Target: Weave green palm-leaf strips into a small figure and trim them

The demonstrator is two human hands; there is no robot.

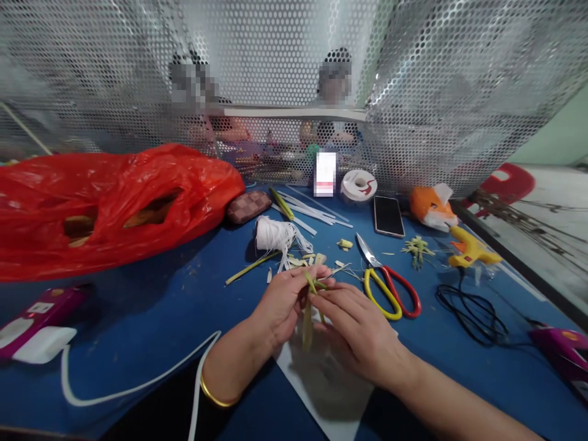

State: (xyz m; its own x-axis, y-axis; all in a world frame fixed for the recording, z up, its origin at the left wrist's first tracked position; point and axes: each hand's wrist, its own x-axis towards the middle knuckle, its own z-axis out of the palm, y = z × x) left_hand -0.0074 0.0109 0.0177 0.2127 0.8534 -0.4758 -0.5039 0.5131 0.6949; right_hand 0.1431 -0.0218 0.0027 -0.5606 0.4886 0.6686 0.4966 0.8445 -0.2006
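My left hand (285, 300) and my right hand (361, 324) meet over the front middle of the table. Between their fingertips they pinch green leaf strips (307, 327), crossed at the top, with one pale strip hanging down. Below them lies a white sheet (331, 392). Just beyond my fingers are pale leaf scraps (298, 260) and a spool of white string (275, 234) with loose ends. Scissors (383, 272) with one yellow and one red handle lie to the right of my right hand, blades slightly apart.
A large red plastic bag (184, 214) covers the back left. A yellow glue gun (473, 248) with a black cord, a phone (388, 215), a tape roll (359, 185) and a small woven leaf piece (417, 250) lie right. A white cable (138, 389) runs front left. People sit behind the perforated sheet.
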